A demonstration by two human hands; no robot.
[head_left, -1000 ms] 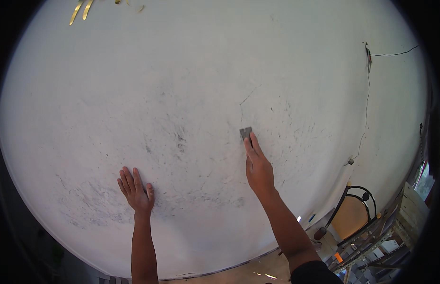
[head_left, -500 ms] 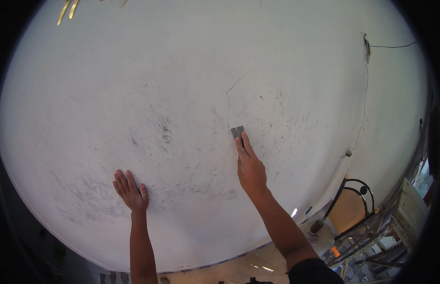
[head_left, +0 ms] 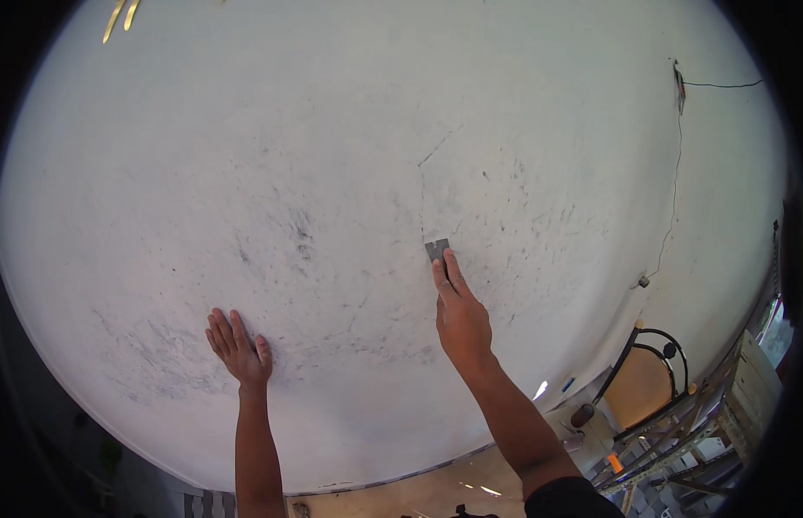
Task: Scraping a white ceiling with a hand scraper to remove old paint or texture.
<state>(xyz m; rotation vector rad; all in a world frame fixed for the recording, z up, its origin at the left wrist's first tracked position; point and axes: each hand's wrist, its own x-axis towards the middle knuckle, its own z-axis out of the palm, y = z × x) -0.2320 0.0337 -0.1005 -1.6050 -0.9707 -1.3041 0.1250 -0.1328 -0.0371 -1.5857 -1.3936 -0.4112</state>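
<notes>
one dark-grey flat piece [head_left: 435, 248], rectangular and notched, has just slid down the white wall [head_left: 358, 432], more of the thin bent line [head_left: 420, 167] now showing above it! it's pinned under the right hand [head_left: 464, 324], at the fingertips. well apart, the left hand [head_left: 239, 352] rests flat, fingers stretched, holding nothing. the wall looks matte, streaky grey scuffs [head_left: 301, 231] roughening it between and above the hands.
</notes>
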